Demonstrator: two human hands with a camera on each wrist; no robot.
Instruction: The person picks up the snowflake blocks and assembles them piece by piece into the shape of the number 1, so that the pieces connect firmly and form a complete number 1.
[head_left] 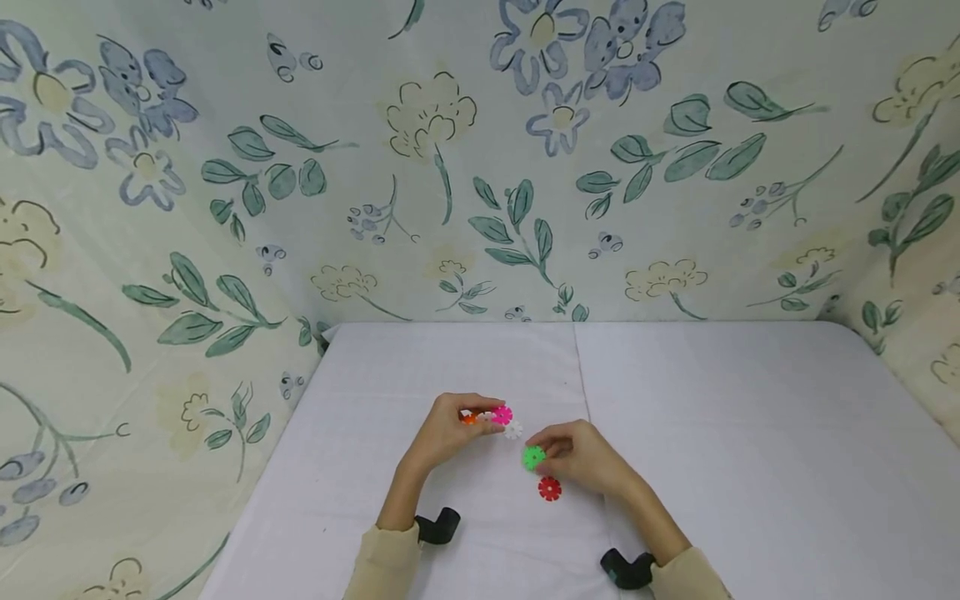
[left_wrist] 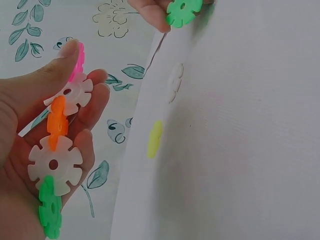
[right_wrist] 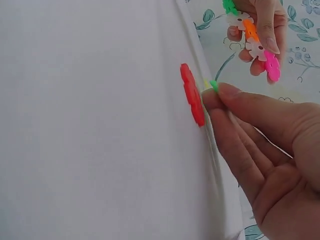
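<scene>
My left hand [head_left: 441, 431] holds a chain of interlocked notched plastic discs. In the left wrist view the chain runs from a green disc [left_wrist: 50, 210] through a white disc [left_wrist: 65, 172], an orange disc [left_wrist: 57, 122] and another white disc [left_wrist: 82, 95] to a pink disc [left_wrist: 80, 57] under the thumb. Between thumb and fingers, my right hand [head_left: 592, 460] pinches a single green disc [head_left: 533, 457], apart from the chain. A red disc [head_left: 550, 489] lies on the table just below that hand. Near the chain's pink end lies a loose white disc [head_left: 513, 430].
A yellow disc [left_wrist: 155, 139] lies flat on the white-covered table [head_left: 720, 433]; the head view does not clearly show it. The cloth has a crease [head_left: 581, 371]. Behind the table hangs a floral curtain [head_left: 420, 250]. Black wrist devices [head_left: 438, 527] sit at both forearms.
</scene>
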